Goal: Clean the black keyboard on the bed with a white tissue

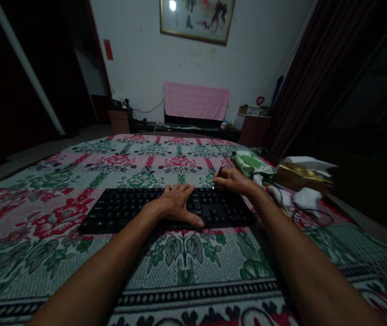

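Note:
A black computer keyboard [112, 206] lies flat on the flowered bed cover. My left hand [178, 203] rests over its middle keys, fingers spread and thumb stretched toward the front edge. At the keyboard's back edge, right of centre, my right hand [230, 180] is closed in a pinch around a slim black stick [220, 171]. The stick stands tilted, and a small white spot shows below it at the rear row of keys. What kind of tool the stick is cannot be made out.
Right of the keyboard lie a green and white soft packet [251, 160], a gold box [295, 176] with white paper on top, crumpled white tissue [307, 198] and a dark cable. Beyond the bed, a pink cloth [196, 99] covers a screen by the wall.

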Demonstrator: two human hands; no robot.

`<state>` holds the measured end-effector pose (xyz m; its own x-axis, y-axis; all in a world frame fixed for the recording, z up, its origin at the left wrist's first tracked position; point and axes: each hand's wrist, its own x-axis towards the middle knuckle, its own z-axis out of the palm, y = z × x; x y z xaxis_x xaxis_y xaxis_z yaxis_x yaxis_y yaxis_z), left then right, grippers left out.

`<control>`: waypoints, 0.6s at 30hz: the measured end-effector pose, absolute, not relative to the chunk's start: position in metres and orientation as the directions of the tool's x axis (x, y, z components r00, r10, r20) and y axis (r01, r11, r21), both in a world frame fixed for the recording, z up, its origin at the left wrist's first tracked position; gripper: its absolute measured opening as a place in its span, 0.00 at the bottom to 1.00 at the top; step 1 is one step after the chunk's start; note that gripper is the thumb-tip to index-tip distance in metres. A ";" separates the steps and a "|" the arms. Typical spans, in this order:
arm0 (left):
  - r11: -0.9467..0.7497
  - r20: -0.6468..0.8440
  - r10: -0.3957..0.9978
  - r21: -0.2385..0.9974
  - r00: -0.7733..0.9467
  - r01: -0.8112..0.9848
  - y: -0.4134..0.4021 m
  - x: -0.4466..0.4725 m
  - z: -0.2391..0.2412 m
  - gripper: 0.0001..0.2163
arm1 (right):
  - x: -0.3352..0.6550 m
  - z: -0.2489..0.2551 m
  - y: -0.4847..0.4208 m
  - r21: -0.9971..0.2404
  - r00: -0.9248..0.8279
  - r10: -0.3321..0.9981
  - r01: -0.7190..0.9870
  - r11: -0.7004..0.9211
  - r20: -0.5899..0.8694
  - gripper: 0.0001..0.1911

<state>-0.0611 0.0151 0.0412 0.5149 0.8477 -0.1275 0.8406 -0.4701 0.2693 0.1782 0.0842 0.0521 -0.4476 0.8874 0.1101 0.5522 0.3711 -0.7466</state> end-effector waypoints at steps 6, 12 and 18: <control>-0.476 -0.111 0.847 0.273 0.519 0.836 0.016 -0.061 0.040 0.57 | 0.177 0.054 0.079 -0.772 -0.434 0.891 0.517 0.368 0.134 0.10; -0.474 -0.123 0.847 0.268 0.518 0.839 0.014 -0.060 0.042 0.58 | 0.178 0.046 0.088 -0.649 -0.384 0.873 0.590 0.481 0.300 0.10; -0.475 -0.118 0.844 0.288 0.523 0.831 0.012 -0.061 0.043 0.57 | 0.180 0.036 0.096 -0.587 -0.256 0.893 0.681 0.438 0.370 0.10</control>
<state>-0.0611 0.0123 0.0432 0.5233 0.8440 -0.1175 0.8314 -0.4754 0.2877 0.1801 0.0963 0.0362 -0.2556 0.8930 0.3704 0.6806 0.4383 -0.5871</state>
